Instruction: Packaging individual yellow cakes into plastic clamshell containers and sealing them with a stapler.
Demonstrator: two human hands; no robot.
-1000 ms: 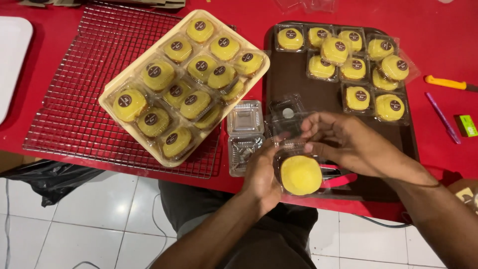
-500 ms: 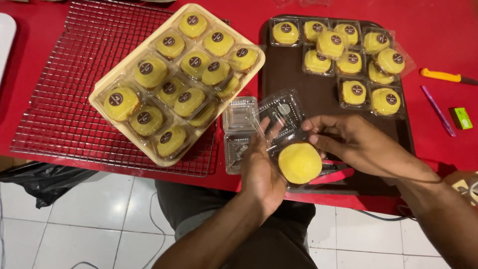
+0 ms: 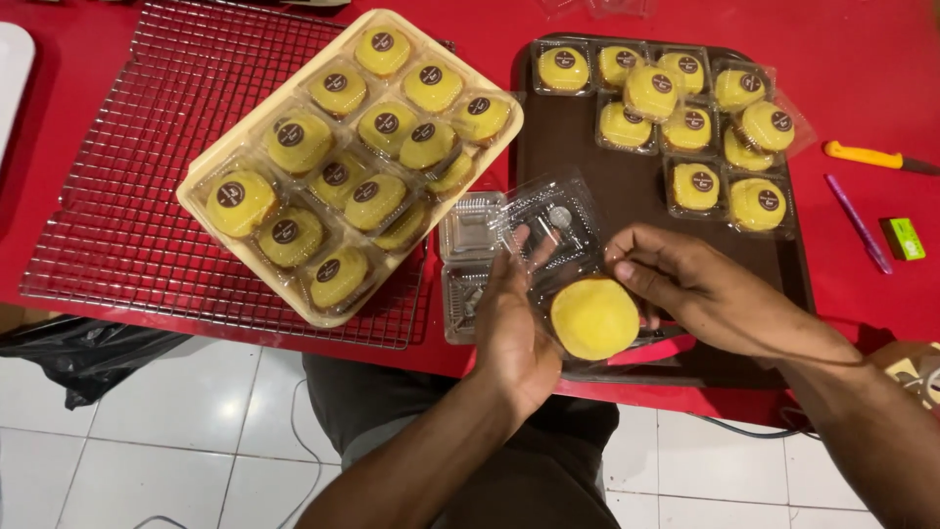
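A red table (image 3: 871, 78) is seen carrying everything. A wire cooling rack (image 3: 127, 225) is laid at about 9 o'clock, with a beige tray (image 3: 211, 217) of boxed yellow cakes partly parked on it. A brown tray (image 3: 627, 196) is set at 2 o'clock; a yellow-handled knife (image 3: 876, 157), purple pen (image 3: 859, 223) and small green box (image 3: 902, 238) are scattered around 3.

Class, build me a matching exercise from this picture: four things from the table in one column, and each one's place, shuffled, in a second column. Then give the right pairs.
Things:
1. round yellow cake
2. wire cooling rack
3. green eraser
4. beige tray

Places:
A. far right on the red table
B. in the open clear box between both hands
C. directly on the red table, under a tray
D. on the wire rack, full of boxed cakes

Pairs: 1-B, 2-C, 3-A, 4-D
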